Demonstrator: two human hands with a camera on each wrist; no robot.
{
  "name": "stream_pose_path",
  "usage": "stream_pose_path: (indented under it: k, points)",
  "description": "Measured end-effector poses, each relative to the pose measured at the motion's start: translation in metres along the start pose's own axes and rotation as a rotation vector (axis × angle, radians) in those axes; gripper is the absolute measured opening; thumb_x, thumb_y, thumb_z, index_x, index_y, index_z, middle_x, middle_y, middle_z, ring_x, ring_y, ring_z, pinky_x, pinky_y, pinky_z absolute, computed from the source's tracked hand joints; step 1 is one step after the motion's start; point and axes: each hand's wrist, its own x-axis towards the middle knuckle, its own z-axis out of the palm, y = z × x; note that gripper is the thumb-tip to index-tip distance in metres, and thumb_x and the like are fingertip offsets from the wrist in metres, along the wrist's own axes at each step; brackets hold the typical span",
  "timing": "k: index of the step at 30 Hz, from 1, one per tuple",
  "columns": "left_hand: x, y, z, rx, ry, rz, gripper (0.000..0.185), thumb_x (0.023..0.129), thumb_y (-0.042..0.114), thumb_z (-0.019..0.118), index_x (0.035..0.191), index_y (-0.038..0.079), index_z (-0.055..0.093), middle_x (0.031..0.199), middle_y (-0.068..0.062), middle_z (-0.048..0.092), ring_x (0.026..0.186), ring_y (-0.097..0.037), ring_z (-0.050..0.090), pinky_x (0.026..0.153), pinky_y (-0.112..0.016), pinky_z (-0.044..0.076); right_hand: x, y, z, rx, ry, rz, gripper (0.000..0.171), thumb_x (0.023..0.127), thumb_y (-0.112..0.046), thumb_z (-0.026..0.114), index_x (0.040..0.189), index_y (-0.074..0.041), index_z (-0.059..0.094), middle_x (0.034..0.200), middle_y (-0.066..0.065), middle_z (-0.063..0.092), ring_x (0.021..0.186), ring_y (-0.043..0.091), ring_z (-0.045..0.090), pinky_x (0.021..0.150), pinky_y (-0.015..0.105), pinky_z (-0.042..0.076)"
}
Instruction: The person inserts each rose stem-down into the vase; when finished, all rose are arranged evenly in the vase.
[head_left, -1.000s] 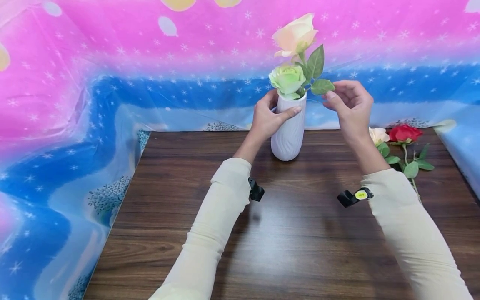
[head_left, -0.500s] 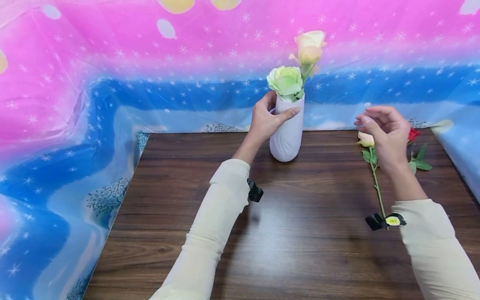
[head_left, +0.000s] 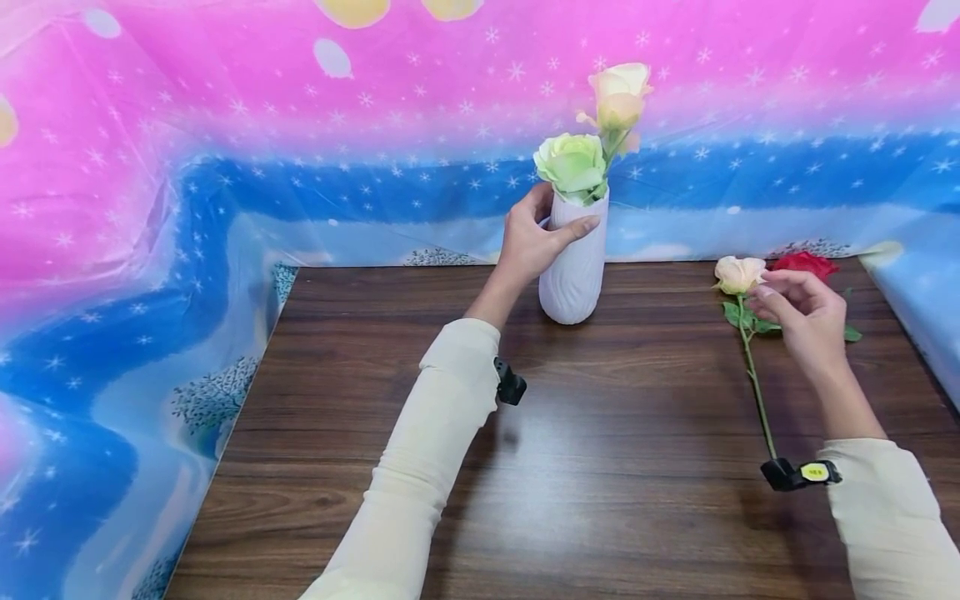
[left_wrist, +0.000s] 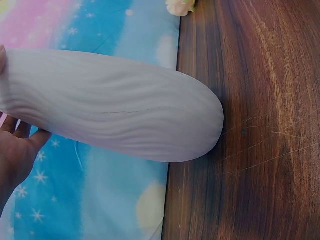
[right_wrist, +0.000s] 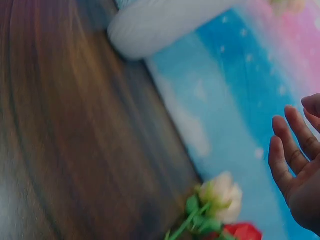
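Observation:
My left hand [head_left: 534, 235] grips the white ribbed vase [head_left: 573, 271] near its top, thumb across the front. A green rose [head_left: 572, 161] and a pale peach rose [head_left: 621, 93] stand in the vase, the peach one taller and leaning right. In the left wrist view the vase [left_wrist: 125, 107] shows its wavy surface, with fingers at its neck. My right hand [head_left: 813, 321] is over the flowers at the right, fingertips right beside a cream rose [head_left: 739, 275] lying on the table. The right wrist view has this hand [right_wrist: 302, 170] with fingers loosely bent and nothing between them.
A red rose [head_left: 806, 265] lies behind my right hand, partly covered by it. The dark wooden table [head_left: 600, 467] ends at a patterned pink and blue backdrop [head_left: 375, 183]. Black wrist cameras sit on both sleeves.
My right hand has let go of the leaf by the vase and moved right and down to the lying roses. The peach rose has turned and settled lower. My left hand stays on the vase.

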Motion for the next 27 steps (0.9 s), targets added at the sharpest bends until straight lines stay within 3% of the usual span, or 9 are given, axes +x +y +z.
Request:
stream_pose_path:
  k: [9, 14, 18, 20, 22, 27]
  points:
    - [0.001, -0.001, 0.000, -0.004, -0.003, 0.012, 0.056, 0.085, 0.024, 0.084, 0.132, 0.008, 0.060, 0.127, -0.012, 0.070, 0.117, -0.020, 0.068, 0.099, -0.028, 0.056, -0.003, 0.029, -0.032, -0.052, 0.025, 0.195, 0.022, 0.098, 0.003, 0.061, 0.106, -0.015, 0.071, 0.086, -0.014, 0.077, 0.073, -0.002, 0.073, 0.066, 0.010, 0.057]
    - [0.000, 0.000, 0.000, 0.000, -0.005, 0.009, 0.056, 0.085, 0.024, 0.084, 0.133, 0.008, 0.061, 0.128, -0.012, 0.070, 0.118, -0.020, 0.068, 0.099, -0.028, 0.056, -0.002, 0.042, -0.043, -0.204, 0.027, 0.312, 0.024, 0.099, -0.002, 0.060, 0.103, -0.024, 0.068, 0.083, -0.022, 0.073, 0.071, -0.007, 0.070, 0.064, 0.009, 0.055]
    - [-0.001, 0.000, 0.000, 0.002, -0.004, 0.003, 0.057, 0.084, 0.024, 0.084, 0.134, 0.008, 0.060, 0.129, -0.012, 0.070, 0.118, -0.019, 0.068, 0.099, -0.028, 0.056, 0.002, 0.054, -0.051, -0.383, -0.001, 0.340, 0.023, 0.099, -0.006, 0.060, 0.102, -0.029, 0.065, 0.080, -0.028, 0.068, 0.070, -0.011, 0.066, 0.063, 0.008, 0.055]
    - [-0.001, 0.000, 0.000, 0.000, -0.003, 0.004, 0.058, 0.084, 0.024, 0.084, 0.134, 0.008, 0.060, 0.129, -0.012, 0.070, 0.118, -0.019, 0.068, 0.099, -0.027, 0.056, 0.004, 0.059, -0.054, -0.484, -0.024, 0.339, 0.017, 0.099, -0.009, 0.061, 0.104, -0.025, 0.064, 0.079, -0.032, 0.064, 0.070, -0.014, 0.063, 0.063, 0.008, 0.054]
    - [-0.001, 0.000, 0.000, 0.000, -0.002, 0.007, 0.057, 0.084, 0.024, 0.084, 0.134, 0.008, 0.060, 0.129, -0.012, 0.070, 0.118, -0.019, 0.068, 0.099, -0.028, 0.056, 0.005, 0.064, -0.056, -0.570, -0.055, 0.338, 0.012, 0.099, -0.012, 0.061, 0.111, -0.013, 0.064, 0.079, -0.036, 0.060, 0.069, -0.016, 0.061, 0.062, 0.008, 0.054]
    - [-0.001, -0.001, 0.000, 0.000, -0.004, 0.015, 0.056, 0.085, 0.024, 0.083, 0.133, 0.008, 0.060, 0.128, -0.012, 0.070, 0.118, -0.020, 0.068, 0.099, -0.028, 0.057, 0.009, 0.072, -0.060, -0.762, -0.156, 0.347, 0.038, 0.100, -0.019, 0.060, 0.126, 0.009, 0.058, 0.072, -0.040, 0.051, 0.065, -0.016, 0.057, 0.059, 0.012, 0.054]
